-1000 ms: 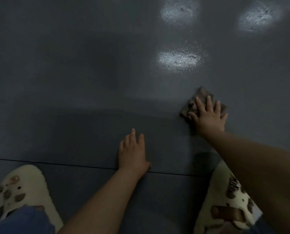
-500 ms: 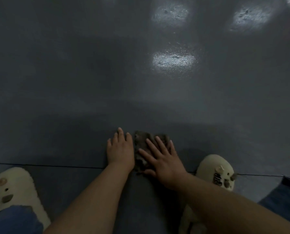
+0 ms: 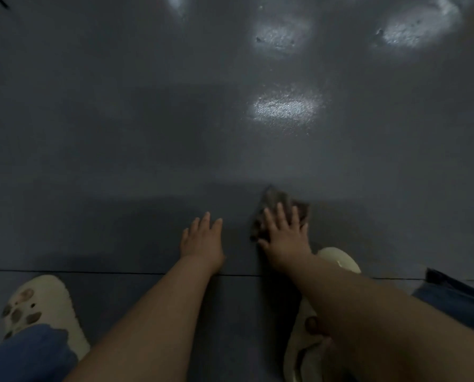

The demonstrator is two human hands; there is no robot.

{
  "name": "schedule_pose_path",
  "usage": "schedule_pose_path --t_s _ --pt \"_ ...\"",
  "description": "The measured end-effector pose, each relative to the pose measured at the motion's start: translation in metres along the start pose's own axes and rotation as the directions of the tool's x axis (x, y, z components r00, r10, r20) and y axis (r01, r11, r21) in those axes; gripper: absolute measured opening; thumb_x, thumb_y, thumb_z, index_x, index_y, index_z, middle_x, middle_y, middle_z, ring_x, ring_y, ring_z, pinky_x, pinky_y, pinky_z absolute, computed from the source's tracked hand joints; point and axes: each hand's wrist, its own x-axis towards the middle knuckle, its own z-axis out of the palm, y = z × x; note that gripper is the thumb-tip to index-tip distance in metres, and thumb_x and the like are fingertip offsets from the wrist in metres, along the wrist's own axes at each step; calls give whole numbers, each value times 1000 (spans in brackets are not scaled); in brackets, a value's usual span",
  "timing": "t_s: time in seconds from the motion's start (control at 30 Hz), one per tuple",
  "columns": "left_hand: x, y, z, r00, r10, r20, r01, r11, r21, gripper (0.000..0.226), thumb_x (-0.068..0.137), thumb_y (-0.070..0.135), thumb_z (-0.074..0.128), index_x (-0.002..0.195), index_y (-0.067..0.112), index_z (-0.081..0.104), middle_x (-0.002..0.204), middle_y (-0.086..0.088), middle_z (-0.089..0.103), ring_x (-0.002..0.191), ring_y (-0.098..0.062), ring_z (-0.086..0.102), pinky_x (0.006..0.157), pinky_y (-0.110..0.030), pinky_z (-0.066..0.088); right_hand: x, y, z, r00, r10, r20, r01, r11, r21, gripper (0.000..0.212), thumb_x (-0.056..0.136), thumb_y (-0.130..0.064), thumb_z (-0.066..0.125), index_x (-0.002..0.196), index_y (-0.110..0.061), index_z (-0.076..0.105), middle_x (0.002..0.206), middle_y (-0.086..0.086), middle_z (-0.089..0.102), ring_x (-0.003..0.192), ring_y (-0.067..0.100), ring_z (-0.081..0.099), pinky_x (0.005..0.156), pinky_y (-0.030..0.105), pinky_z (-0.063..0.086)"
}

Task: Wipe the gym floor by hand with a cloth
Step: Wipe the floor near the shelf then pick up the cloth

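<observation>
Since half a second ago the right hand has slid the cloth away from the left hand, so a strip of bare floor now shows between them where cloth and left hand were side by side. A second ago the cloth was farther out ahead and to the right.

Both hands lie flat on the floor with straight, slightly spread fingers. The left hand presses the bare surface and holds nothing. The right hand presses down on the cloth, which is a small, dark, crumpled piece sticking out beyond its fingertips and on its thumb side; part of the cloth looks blurred.

Underfoot is a dark grey, smooth floor with a faint grain. A thin seam runs across it just behind both wrists. Well ahead of the hands lie three clear bright patches of reflected light, and a fourth partial one at the top edge. A darker shadowed band covers the floor around the hands.

Counted: two hands, one cloth, two cream clogs. One clog sits behind and to the left of the left hand, the other just behind the right wrist, partly under the forearm. Blue jeans show at both lower corners.
</observation>
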Motion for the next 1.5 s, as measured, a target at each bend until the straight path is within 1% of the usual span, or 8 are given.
schedule_pose_path --t_s 0.13,0.23,0.33,0.5,0.93,1.23,1.4,1.5 --pt "-20 26 -17 997 49 -63 -48 999 25 75 93 22 53 152 24 7 160 -5 -6 147 -26 0 118 -40 8 -21 -11 -18 973 -174 155 194 973 -128 66 97 -46 37 152 -30 4 159 1 -12 145 28 -13 114 57 -2" --pt "-45 45 -33 994 57 -90 -52 997 59 77 93 26 55 152 22 6 160 -7 -7 146 -27 2 119 -40 8 -36 -18 -48 985 -161 56 163 986 -32 59 98 -39 39 150 -23 18 160 5 -3 146 26 -3 116 55 2" --pt "-71 63 -48 989 66 -136 -56 996 73 77 92 30 55 152 22 8 160 -7 -7 147 -27 2 119 -42 9 -55 -23 -71 986 -165 -12 165 986 -2 72 91 -36 55 150 -17 18 159 11 0 146 29 4 118 49 6" --pt "-99 74 -63 974 83 -211 -74 996 48 79 90 32 59 151 23 10 160 -6 -6 146 -26 2 119 -43 8 -81 -24 -94 988 -138 -75 141 989 45 73 90 -29 59 149 -16 18 159 13 -3 146 29 4 118 45 7" --pt "-96 54 -69 957 100 -272 -111 994 -25 71 91 26 54 151 21 16 158 -10 12 143 -29 17 114 -40 19 -108 -20 -99 994 -30 -110 32 999 16 51 99 -24 37 147 -17 24 159 13 -2 145 33 7 118 42 12" --pt "-40 69 -37 994 19 -109 -36 987 -159 74 87 41 60 148 19 23 151 -9 26 138 -30 27 111 -42 28 -52 -4 -57 989 -148 -8 147 988 -39 62 99 -38 41 152 -21 12 159 8 -8 146 29 -2 117 40 6" --pt "-3 70 -13 993 -110 -34 97 959 -266 62 88 31 59 142 23 31 151 -8 28 135 -31 31 109 -44 32 -18 1 -21 962 -256 98 266 959 -97 62 100 -42 34 152 -24 6 159 6 -15 146 27 -12 117 41 -1" --pt "11 75 0 986 -163 45 169 927 -335 72 89 24 61 148 24 20 154 -9 21 138 -33 28 112 -45 30 -6 6 -3 929 -335 156 364 903 -230 61 100 -47 26 152 -29 -1 158 6 -17 144 32 -18 116 44 -5"
